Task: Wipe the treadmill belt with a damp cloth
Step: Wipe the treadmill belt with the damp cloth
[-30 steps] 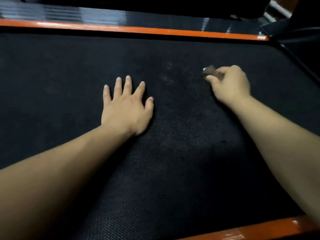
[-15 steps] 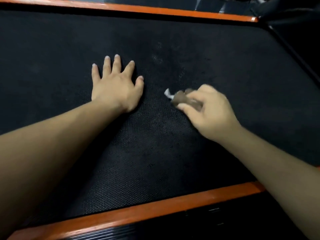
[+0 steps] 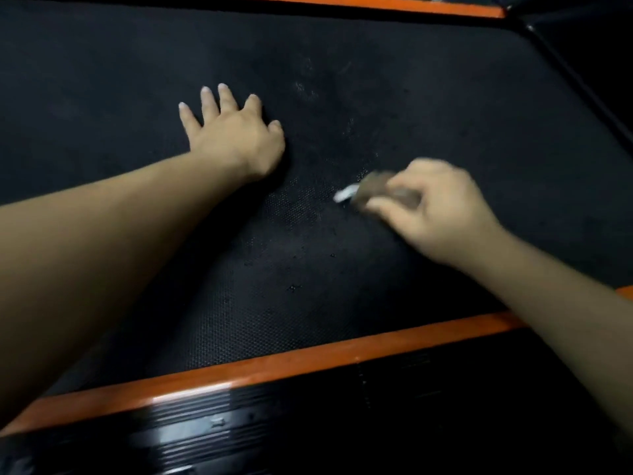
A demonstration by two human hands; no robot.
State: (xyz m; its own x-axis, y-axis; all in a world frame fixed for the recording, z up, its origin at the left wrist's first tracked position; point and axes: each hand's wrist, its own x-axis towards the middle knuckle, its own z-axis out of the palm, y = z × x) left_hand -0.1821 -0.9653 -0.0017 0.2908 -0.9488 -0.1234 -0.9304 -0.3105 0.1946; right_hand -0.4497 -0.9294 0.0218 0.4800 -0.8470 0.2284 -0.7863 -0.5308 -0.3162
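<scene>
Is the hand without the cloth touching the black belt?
Touching. The head view shows the left hand lying flat, fingers spread, on the treadmill belt, with no gap.

an orange trim strip (image 3: 274, 368) runs nearer the viewer than the right grip (image 3: 442, 214), slanting up to the right. just beyond it, nearer still, lies a glossy black ribbed side rail (image 3: 239, 416) catching light. far past the grip, a second orange strip (image 3: 376, 3) crosses the top edge, ending beside a dark frame corner (image 3: 565, 36).
</scene>
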